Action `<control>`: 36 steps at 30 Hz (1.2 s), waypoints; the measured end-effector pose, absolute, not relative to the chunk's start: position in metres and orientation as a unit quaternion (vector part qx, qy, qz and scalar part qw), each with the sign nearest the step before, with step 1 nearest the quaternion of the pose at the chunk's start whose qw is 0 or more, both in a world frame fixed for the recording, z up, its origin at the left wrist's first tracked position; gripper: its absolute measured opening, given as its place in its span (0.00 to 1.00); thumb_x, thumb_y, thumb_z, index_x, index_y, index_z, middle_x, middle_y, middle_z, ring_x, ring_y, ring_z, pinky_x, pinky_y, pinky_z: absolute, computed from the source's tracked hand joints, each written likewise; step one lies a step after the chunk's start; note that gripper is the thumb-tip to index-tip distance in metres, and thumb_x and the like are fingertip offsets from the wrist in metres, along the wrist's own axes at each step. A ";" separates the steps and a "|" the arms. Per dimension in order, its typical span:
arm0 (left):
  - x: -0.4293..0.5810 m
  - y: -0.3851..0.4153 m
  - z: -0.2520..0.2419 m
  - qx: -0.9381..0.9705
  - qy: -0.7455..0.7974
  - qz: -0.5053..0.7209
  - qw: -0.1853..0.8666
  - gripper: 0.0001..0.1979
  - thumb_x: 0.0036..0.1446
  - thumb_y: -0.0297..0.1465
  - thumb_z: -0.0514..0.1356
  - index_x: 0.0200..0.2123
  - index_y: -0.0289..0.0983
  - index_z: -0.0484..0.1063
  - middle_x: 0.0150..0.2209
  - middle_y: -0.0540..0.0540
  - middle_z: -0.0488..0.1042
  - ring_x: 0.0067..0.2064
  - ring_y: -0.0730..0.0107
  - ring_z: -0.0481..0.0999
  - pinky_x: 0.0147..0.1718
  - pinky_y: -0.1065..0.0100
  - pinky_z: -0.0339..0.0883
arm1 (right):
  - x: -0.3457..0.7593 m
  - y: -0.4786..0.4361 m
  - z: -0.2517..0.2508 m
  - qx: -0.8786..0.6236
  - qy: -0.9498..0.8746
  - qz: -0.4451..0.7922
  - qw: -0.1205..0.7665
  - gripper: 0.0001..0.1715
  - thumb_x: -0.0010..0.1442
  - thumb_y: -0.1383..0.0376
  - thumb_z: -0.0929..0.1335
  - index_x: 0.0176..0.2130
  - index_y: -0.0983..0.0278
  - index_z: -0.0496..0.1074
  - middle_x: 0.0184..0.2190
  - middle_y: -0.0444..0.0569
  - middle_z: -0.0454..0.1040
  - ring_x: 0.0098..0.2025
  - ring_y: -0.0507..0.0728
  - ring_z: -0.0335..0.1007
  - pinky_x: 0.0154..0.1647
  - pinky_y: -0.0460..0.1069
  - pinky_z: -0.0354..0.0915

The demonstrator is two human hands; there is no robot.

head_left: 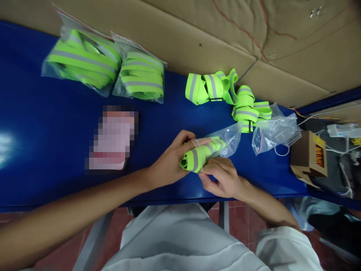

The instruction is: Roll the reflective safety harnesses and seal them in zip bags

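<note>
Rolled reflective strap (194,159), lime green with a grey stripe, lay between the two hands in the head view, held up over the near part of the blue surface (158,122) and partly inside a clear bag (232,139). Its long axis slanted: the coiled open end pointed to the near left, bare of film as far as could be seen, while the other end ran to the far right, into the bag, whose loose part stretched beyond it. From the left hand (175,160) the roll lay just to the right, with those fingers closed around its far side and one extended along it, seemingly beneath the film; the remaining tips were hidden. From the right hand (224,178) it lay to the far left, with thumb and forefinger pressed together at its near edge, apparently pinching the bag's rim. Both hands touched the bundle, so neither was clearly nearer; the left sat closer to the coiled end. Farther right, beyond the bag, were loose straps (245,107) and another clear bag (276,133).
</note>
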State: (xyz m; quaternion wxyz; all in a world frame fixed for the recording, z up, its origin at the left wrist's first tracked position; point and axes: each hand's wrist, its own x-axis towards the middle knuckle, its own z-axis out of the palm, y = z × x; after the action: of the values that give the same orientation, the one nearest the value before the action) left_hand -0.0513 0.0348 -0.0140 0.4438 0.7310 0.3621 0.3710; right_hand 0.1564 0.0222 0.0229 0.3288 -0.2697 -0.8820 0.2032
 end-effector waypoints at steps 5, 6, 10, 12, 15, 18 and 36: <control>-0.049 0.028 -0.014 0.773 0.413 0.336 0.345 0.34 0.64 0.32 0.63 0.70 0.47 0.57 0.56 0.43 0.66 0.50 0.64 0.75 0.48 0.64 0.74 | 0.157 0.022 0.020 -0.268 -0.873 0.202 0.354 0.07 0.65 0.73 0.67 0.37 0.61 0.66 0.24 0.41 0.67 0.25 0.51 0.60 0.29 0.48 0.59; -0.048 0.028 -0.014 0.792 0.414 0.316 0.319 0.34 0.65 0.34 0.62 0.71 0.44 0.56 0.55 0.43 0.68 0.49 0.63 0.76 0.47 0.62 0.74 | 0.158 0.021 0.019 -0.266 -0.875 0.192 0.357 0.07 0.65 0.72 0.67 0.37 0.61 0.66 0.24 0.41 0.67 0.25 0.51 0.60 0.29 0.48 0.59; -0.048 0.031 -0.012 0.870 0.375 0.221 0.230 0.27 0.69 0.36 0.57 0.69 0.40 0.60 0.63 0.40 0.71 0.54 0.55 0.76 0.50 0.55 0.70 | 0.158 0.014 0.021 -0.267 -0.893 0.128 0.339 0.07 0.63 0.71 0.69 0.37 0.61 0.66 0.23 0.41 0.65 0.25 0.52 0.58 0.28 0.49 0.58; -0.049 0.033 -0.010 0.877 0.360 0.194 0.251 0.25 0.69 0.38 0.57 0.67 0.42 0.63 0.69 0.40 0.65 0.60 0.53 0.74 0.54 0.54 0.68 | 0.157 0.013 0.024 -0.292 -0.892 0.132 0.320 0.07 0.63 0.71 0.69 0.39 0.61 0.66 0.25 0.42 0.66 0.26 0.52 0.60 0.30 0.50 0.60; -0.055 0.036 -0.002 0.857 0.342 0.190 0.336 0.29 0.67 0.41 0.59 0.68 0.43 0.62 0.72 0.39 0.60 0.69 0.48 0.66 0.58 0.51 0.67 | 0.158 0.018 0.028 -0.320 -0.880 0.155 0.316 0.07 0.65 0.71 0.68 0.40 0.61 0.65 0.27 0.43 0.68 0.28 0.52 0.63 0.32 0.50 0.62; -0.063 0.040 0.009 0.822 0.289 0.194 0.451 0.30 0.65 0.39 0.60 0.68 0.42 0.61 0.73 0.38 0.59 0.72 0.47 0.61 0.61 0.50 0.67 | 0.160 0.024 0.031 -0.331 -0.861 0.171 0.346 0.08 0.65 0.72 0.67 0.39 0.61 0.64 0.27 0.42 0.67 0.28 0.52 0.63 0.32 0.49 0.62; -0.064 0.050 0.010 0.641 0.304 0.217 0.670 0.20 0.67 0.44 0.60 0.54 0.37 0.74 0.42 0.46 0.78 0.44 0.67 0.76 0.47 0.67 0.71 | 0.173 0.031 0.033 -0.384 -0.873 0.086 0.289 0.18 0.63 0.61 0.75 0.40 0.61 0.63 0.31 0.43 0.72 0.33 0.53 0.67 0.38 0.52 0.62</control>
State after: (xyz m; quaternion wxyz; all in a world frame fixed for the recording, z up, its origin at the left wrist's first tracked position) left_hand -0.0641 0.0497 0.0101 0.6705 0.6409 0.3041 0.2175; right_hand 0.1732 0.0310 0.0332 0.2893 -0.3843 -0.8725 0.0857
